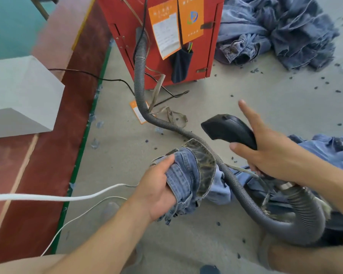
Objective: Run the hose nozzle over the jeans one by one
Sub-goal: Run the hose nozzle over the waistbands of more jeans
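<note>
One view only, worn on the person's head, looking forward and steeply down at the grey floor point(246, 99). It sits close: both forearms come in from the near edge, the left hand point(156, 192) low centre, the right hand point(269, 153) to its right. Wide-angle bending shows at the edges. Far centre stands the red cabinet point(131, 36), far right a denim heap point(275, 30).

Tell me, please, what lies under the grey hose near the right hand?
Under the grey hose lie crumpled blue jeans on the floor; the right hand and hose hide the rest.
</note>
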`<state>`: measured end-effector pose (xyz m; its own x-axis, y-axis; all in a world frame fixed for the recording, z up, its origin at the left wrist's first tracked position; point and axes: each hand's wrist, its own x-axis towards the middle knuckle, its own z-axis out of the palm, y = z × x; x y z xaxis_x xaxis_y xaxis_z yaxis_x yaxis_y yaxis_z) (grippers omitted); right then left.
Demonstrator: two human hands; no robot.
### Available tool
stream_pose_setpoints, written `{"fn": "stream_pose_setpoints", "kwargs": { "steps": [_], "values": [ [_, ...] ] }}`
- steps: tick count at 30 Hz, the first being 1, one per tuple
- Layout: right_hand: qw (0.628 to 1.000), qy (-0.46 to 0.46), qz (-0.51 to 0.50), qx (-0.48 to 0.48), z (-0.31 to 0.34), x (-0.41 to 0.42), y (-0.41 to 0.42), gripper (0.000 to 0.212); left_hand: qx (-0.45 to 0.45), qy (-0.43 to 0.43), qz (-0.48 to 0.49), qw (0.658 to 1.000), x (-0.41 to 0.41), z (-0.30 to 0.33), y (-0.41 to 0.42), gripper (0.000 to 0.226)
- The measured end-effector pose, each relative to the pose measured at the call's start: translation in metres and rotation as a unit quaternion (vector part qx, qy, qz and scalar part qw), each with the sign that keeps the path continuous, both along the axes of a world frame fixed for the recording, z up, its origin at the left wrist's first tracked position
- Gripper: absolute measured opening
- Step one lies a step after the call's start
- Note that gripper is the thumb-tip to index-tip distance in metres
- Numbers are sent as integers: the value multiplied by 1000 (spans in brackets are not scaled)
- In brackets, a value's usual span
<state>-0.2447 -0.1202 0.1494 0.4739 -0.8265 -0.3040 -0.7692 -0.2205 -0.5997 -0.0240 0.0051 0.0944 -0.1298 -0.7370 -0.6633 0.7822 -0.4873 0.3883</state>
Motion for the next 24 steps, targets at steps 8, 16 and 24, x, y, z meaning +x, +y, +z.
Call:
{"fn": "stream_pose_setpoints", "kwargs": {
  "steps": [8,16,24],
  "values": [
    [991,19,107,72,37,-9,4,20,-33,-3,-25,999,4,2,5,41],
    [980,8,105,168,25,-4,0,13,-57,-79,-64,993,5,-3,9,56],
    [954,-167,-126,213,13,-34,-25,47,-79,-43,-142,986,-2,2,17,42]
  ]
}}
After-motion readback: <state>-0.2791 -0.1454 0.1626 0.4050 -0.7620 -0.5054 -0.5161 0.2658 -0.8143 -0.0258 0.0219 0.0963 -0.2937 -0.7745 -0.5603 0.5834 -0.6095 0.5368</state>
